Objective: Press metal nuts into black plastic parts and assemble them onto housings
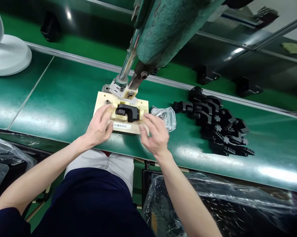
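A curved black plastic part (pixel 128 111) sits in the recess of a cream-coloured fixture (pixel 101 105) with a white label on its front. My left hand (pixel 101 125) is at the fixture's left side, fingers curved and apart, the fingertips close to the block's top. At the right end of the fixture is my right hand (pixel 154 131), its thumb and fingers spread around the near corner. Neither hand appears to hold anything. Directly behind the black part, a press head with a cream tip (pixel 130 93) stands over the fixture.
A clear bag of small metal pieces (pixel 164 117) lies right of the fixture. Beyond it is a heap of black plastic parts (pixel 212 118). The green press column (pixel 170 33) rises overhead. Plastic-lined bins (pixel 212 197) stand below the bench edge, and a white round base (pixel 10 56) is at far left.
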A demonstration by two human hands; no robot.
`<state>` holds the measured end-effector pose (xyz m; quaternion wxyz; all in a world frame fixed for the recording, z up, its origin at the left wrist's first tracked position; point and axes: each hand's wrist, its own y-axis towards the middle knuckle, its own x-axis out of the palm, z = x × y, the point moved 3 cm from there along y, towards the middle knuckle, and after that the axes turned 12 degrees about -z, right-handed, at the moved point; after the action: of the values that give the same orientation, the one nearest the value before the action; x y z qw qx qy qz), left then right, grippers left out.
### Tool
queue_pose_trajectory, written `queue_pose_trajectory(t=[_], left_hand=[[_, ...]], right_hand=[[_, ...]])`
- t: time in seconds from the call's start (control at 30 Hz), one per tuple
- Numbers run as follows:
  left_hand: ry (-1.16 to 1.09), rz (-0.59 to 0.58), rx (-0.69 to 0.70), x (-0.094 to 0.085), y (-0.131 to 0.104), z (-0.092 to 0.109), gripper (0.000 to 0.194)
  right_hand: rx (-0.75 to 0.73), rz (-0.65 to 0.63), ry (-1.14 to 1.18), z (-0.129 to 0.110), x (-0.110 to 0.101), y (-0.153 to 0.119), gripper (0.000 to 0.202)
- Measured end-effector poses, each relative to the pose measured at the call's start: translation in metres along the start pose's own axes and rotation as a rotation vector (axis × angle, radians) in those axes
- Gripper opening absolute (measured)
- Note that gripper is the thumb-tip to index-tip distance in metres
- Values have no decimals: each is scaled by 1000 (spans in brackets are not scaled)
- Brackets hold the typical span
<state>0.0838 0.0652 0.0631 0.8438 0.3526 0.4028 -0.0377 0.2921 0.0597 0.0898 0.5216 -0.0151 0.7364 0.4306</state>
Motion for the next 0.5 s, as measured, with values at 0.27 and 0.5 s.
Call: queue_pose_trajectory(t=[0.27,0.5], left_hand=[[-330,71,-531,-20,-38,-65,47],[-478,57,-628,-14,-45,-49,45]], right_hand=[[864,107,567,15,-12,-77,19],[1145,121,1065,3,26,-76,55]])
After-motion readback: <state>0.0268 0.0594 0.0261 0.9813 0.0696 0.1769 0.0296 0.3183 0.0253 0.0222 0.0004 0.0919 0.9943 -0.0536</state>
